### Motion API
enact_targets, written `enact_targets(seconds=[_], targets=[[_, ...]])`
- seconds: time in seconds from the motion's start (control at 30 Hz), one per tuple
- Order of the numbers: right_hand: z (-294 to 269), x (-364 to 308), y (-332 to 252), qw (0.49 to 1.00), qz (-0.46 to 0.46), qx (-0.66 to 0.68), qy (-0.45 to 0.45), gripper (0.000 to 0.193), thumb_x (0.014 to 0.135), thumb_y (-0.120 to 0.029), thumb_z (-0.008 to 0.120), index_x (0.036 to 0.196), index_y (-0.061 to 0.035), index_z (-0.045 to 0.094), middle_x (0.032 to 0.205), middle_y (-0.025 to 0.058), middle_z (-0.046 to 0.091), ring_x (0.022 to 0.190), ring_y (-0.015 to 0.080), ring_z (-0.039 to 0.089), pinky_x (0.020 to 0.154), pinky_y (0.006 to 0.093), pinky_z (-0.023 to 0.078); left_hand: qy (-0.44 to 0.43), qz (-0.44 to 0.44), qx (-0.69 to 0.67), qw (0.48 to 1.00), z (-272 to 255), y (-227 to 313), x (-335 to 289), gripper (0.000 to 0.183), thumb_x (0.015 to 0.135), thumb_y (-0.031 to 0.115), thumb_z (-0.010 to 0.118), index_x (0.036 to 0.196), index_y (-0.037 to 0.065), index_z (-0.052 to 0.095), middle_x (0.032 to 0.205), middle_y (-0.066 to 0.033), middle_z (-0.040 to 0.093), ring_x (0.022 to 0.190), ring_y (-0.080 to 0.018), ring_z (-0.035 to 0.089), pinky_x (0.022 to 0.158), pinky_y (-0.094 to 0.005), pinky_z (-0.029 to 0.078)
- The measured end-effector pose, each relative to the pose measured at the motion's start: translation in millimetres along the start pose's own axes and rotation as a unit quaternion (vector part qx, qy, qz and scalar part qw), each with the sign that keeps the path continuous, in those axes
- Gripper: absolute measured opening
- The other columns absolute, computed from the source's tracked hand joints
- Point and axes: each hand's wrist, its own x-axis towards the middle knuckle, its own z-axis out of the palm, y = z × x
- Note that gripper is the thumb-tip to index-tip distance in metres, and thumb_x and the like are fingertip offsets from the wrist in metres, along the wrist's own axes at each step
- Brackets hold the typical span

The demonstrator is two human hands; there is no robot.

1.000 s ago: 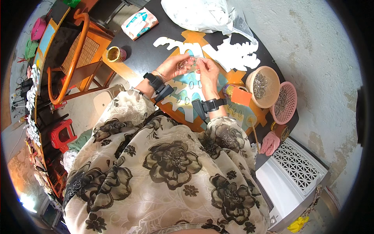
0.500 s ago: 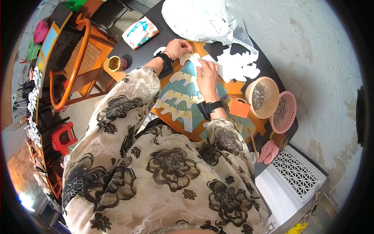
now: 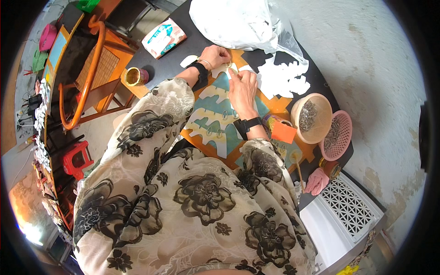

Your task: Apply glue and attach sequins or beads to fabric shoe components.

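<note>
A teal sheet (image 3: 222,83) lies in front of me, bearing white toothed cut-outs (image 3: 208,115) smeared with cream paste. Small metal loops (image 3: 214,132) rest on these pieces. At the sheet's far end my left hand (image 3: 216,56) is closed, pinching a metal loop (image 3: 228,64) over a white cut-out (image 3: 220,70). My right hand (image 3: 244,88) is beside it, fingers bent together and tips down at the same cut-out. What lies under those fingertips is too small to make out.
Right of my hands stand a can (image 3: 273,123) with an orange block (image 3: 283,132), a beige bowl (image 3: 317,120) and a pink basket (image 3: 343,120) of metal pieces. Loose white cut-outs (image 3: 282,78) and a plastic bag (image 3: 233,25) lie behind; a paste jar (image 3: 135,76) stands left.
My right hand's fingers have drawn closer together and nearer the left hand's metal loop. The left hand has shifted slightly right with the loop between its fingers.
</note>
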Motion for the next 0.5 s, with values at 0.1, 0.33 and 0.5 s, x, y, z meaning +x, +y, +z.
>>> enact_targets(seconds=[0.1,0.33,0.5], targets=[[4,3,-1,1.000,-0.006,-0.007,-0.009,0.039,0.083,-0.011,0.068,0.122,-0.0137,0.067,0.100,0.0083,0.051,0.101,0.0292,0.045,0.084,0.0430,0.039,0.008,0.027,0.018,0.999,-1,-1,2,0.018,0.079,0.020,0.074,0.092,0.008,0.076,0.086,-0.0090,0.073,0.082,-0.0199,0.070,0.078,-0.0311,0.053],[10,10,-9,1.000,-0.015,-0.014,-0.004,0.036,0.085,-0.012,0.066,0.121,-0.0141,0.068,0.100,0.0084,0.051,0.100,0.0289,0.045,0.083,0.0429,0.038,0.054,0.067,0.043,0.995,0,-10,1,0.015,0.076,0.015,0.073,0.089,0.006,0.074,0.087,-0.0111,0.071,0.083,-0.0241,0.069,0.078,-0.0338,0.053],[10,9,-13,1.000,-0.016,-0.020,-0.012,0.035,0.086,-0.013,0.066,0.120,-0.0140,0.068,0.100,0.0086,0.050,0.100,0.0285,0.045,0.083,0.0424,0.038,0.090,0.096,0.061,0.989,1,-13,-4,0.014,0.075,0.014,0.074,0.087,0.007,0.074,0.088,-0.0115,0.069,0.082,-0.0261,0.067,0.077,-0.0357,0.053]])
